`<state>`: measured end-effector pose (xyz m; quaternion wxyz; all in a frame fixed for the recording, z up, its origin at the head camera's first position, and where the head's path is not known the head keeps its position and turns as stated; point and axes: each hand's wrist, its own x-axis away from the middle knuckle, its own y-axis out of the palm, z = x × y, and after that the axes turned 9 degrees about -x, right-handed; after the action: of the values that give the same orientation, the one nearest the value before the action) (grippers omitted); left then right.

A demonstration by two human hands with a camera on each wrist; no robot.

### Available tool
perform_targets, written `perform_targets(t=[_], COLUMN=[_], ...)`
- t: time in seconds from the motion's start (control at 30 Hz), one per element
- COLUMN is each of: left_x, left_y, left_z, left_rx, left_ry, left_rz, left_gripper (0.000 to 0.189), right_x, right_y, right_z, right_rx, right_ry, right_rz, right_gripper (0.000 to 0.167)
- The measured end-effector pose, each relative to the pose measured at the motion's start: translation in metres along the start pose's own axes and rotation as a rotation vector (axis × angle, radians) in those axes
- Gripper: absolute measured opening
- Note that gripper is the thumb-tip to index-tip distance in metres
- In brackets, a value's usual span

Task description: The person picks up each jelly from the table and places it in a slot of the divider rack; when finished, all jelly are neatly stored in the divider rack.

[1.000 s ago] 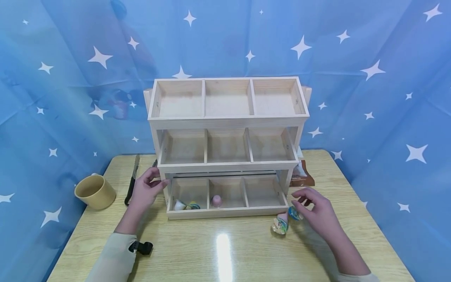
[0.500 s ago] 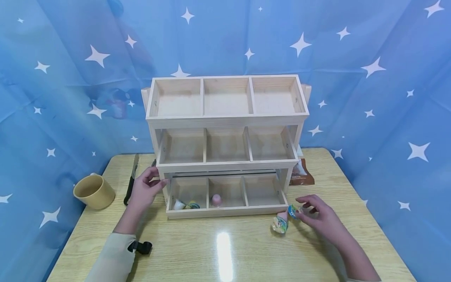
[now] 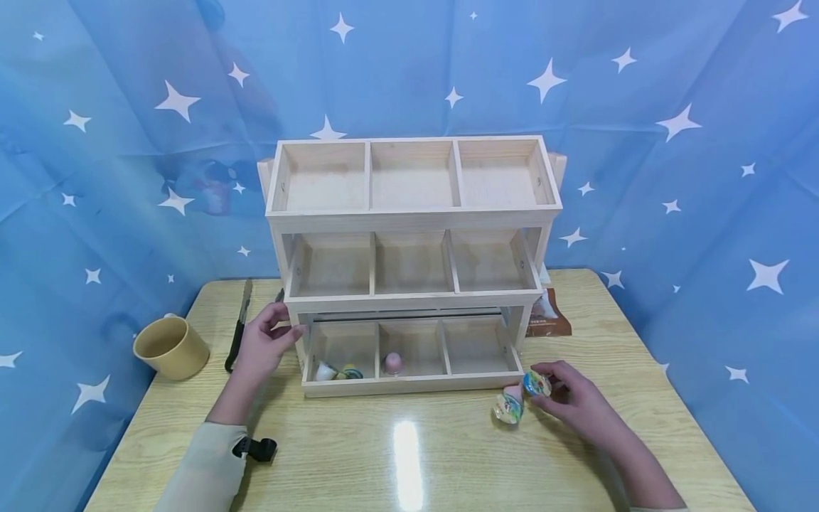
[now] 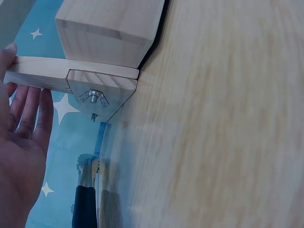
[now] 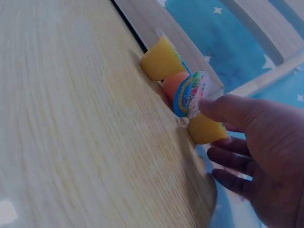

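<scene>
My left hand [image 3: 265, 345] holds the left leg of a three-tier wooden shelf rack [image 3: 409, 220]. In the left wrist view, its thumb and fingers lie on either side of the wooden post [image 4: 38, 71]. My right hand [image 3: 579, 409] is by the rack's front right corner, its thumb and fingers around a jelly cup [image 3: 537, 384] with a colourful lid. In the right wrist view, the thumb overlaps a printed lid [image 5: 194, 95] and the fingers reach a yellow cup [image 5: 204, 129]. Beside it, another jelly cup [image 3: 508, 408] lies on the table.
The bottom tier holds a white cup [image 3: 325, 372], a small colourful piece [image 3: 350, 372] and a pink cup [image 3: 393, 364]. A tan mug [image 3: 171, 348] and a black-handled knife [image 3: 238, 331] are at left. A brown packet [image 3: 549, 318] sits behind the rack at right.
My right hand has lowered and its thumb and fingers have come around the jelly cup, whose lid now shows more. My left hand stays on the rack.
</scene>
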<state>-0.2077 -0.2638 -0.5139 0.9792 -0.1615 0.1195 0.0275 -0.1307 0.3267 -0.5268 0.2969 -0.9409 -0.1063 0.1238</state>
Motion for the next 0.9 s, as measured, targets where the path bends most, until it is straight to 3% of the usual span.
perform_targets(t=[0.23, 0.47, 0.67, 0.9], left_x=[0.0, 0.0, 0.0, 0.0], left_y=[0.001, 0.001, 0.001, 0.0], left_z=[0.001, -0.002, -0.003, -0.003], left_rx=[0.006, 0.003, 0.006, 0.003], left_ry=[0.005, 0.016, 0.011, 0.0], left_rz=[-0.001, 0.005, 0.008, 0.004], left_gripper=[0.039, 0.039, 0.038, 0.039], right_x=[-0.002, -0.004, -0.007, -0.015], right_y=[0.0, -0.001, 0.003, 0.009], right_z=[0.001, -0.003, -0.013, -0.026], right_rx=[-0.021, 0.033, 0.079, 0.068], right_ry=[0.026, -0.01, -0.089, -0.18], right_rz=[0.007, 0.098, 0.191, 0.216], right_gripper=[0.041, 0.045, 0.047, 0.054])
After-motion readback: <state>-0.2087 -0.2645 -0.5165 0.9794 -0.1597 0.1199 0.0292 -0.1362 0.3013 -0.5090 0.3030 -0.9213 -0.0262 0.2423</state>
